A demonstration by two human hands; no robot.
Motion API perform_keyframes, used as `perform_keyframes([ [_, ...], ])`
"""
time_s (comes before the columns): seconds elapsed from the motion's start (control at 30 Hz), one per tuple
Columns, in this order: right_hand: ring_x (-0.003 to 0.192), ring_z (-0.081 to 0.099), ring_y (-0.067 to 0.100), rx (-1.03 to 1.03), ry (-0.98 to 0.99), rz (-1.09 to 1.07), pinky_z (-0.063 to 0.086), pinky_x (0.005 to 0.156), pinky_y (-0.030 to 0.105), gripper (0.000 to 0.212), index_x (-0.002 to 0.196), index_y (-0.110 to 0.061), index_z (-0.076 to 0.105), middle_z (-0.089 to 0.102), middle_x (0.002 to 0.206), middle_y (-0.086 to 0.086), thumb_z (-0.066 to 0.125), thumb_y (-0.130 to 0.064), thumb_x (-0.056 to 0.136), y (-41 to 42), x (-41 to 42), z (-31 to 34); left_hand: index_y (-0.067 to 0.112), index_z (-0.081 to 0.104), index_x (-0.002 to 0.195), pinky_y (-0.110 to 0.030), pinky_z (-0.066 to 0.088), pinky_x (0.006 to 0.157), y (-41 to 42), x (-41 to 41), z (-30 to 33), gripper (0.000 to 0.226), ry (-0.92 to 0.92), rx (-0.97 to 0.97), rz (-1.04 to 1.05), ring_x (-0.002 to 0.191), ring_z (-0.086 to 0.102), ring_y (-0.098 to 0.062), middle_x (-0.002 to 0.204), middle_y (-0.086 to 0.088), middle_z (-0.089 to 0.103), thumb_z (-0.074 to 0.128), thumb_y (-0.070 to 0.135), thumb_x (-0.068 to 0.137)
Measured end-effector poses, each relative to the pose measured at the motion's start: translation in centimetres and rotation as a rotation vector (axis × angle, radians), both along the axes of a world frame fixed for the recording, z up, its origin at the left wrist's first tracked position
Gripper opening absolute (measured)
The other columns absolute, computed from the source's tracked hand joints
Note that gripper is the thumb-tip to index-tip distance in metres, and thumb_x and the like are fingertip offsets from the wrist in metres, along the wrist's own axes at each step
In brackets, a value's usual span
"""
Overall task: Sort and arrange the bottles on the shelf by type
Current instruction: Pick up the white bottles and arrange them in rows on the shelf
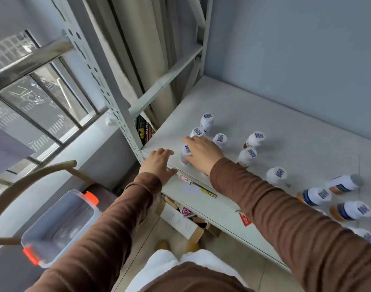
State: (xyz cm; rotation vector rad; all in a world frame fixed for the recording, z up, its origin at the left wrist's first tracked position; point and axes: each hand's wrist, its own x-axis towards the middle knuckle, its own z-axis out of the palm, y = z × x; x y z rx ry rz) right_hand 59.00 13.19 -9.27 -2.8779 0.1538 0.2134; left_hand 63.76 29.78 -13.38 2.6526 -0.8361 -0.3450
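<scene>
We look down at a pale grey metal shelf board (264, 123) set against a grey wall, and we take its front left corner post, a perforated grey upright (108, 95), as our landmark

Our left hand (157, 163) lies flat just right of that post's base, palm down on the board's front edge, fingers spread and holding nothing

Our right hand (203, 154), in a brown sleeve, reaches a little further right of the post and covers a small white plastic bottle with a printed code sticker on its cap (185, 154). The fingers curl over its far side and the thumb sits near its foot, but we cannot tell whether the grasp is closed on it or only resting against it

Behind this hand stands a tight cluster of three more white-capped bottles (207, 122), further back from the post. Two similar bottles with brownish bases (254, 140) stand further right, and one alone (276, 175) beyond those. Furthest from the post, at the right edge, bottles with dark blue labels and orange contents (317, 196) lie or lean on the board

Below and left of the post, a clear plastic storage box with orange clips (60, 224) sits open
</scene>
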Motion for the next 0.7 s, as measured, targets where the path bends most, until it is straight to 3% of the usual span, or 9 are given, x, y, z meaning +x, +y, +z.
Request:
perform_keyframes([
  [0.3, 0.102, 0.059, 0.032, -0.025, 0.02, -0.06, 0.049, 0.077, 0.039, 0.034, 0.114, -0.016, 0.058, 0.065, 0.107, 0.008, 0.064, -0.025, 0.081, 0.2, 1.1, -1.4, 0.023, 0.051, 0.136, -0.035, 0.043, 0.098, -1.2, 1.9, -0.9, 0.057, -0.015, 0.085, -0.11, 0.118, 0.048, -0.02, 0.131, 0.002, 0.056, 0.069, 0.04, 0.084],
  [0.43, 0.105, 0.058, 0.028, 0.12, 0.032, -0.088, 0.047, 0.081, 0.037, 0.034, 0.12, -0.017, 0.059, 0.064, 0.113, 0.005, 0.058, -0.016, 0.086, -0.3, 0.5, -0.1, 0.023, 0.051, 0.135, -0.034, 0.042, 0.098, -1.1, 2.4, -1.3, 0.059, 0.076, 0.036, -0.125, 0.117, 0.049, -0.02, 0.129, 0.001, 0.057, 0.071, 0.04, 0.082],
  [0.57, 0.101, 0.061, 0.019, 0.537, 0.016, -0.197, 0.048, 0.089, 0.031, 0.037, 0.122, -0.023, 0.062, 0.065, 0.111, 0.0, 0.069, -0.019, 0.085, -2.4, -0.7, 2.7, 0.025, 0.057, 0.116, -0.031, 0.048, 0.089, -1.0, 2.0, -0.3, 0.046, 0.271, -0.294, -0.036, 0.103, 0.059, -0.012, 0.112, 0.008, 0.064, 0.079, 0.035, 0.076],
  [0.7, 0.099, 0.062, 0.014, 0.885, -0.066, -0.257, 0.05, 0.088, 0.024, 0.035, 0.122, -0.01, 0.064, 0.067, 0.113, 0.01, 0.071, -0.013, 0.088, -4.5, -1.1, 5.6, 0.014, 0.06, 0.107, -0.031, 0.054, 0.085, -1.2, 1.1, 3.1, 0.042, 0.841, -0.815, 0.08, 0.094, 0.067, -0.017, 0.099, 0.001, 0.072, 0.081, 0.026, 0.073],
])
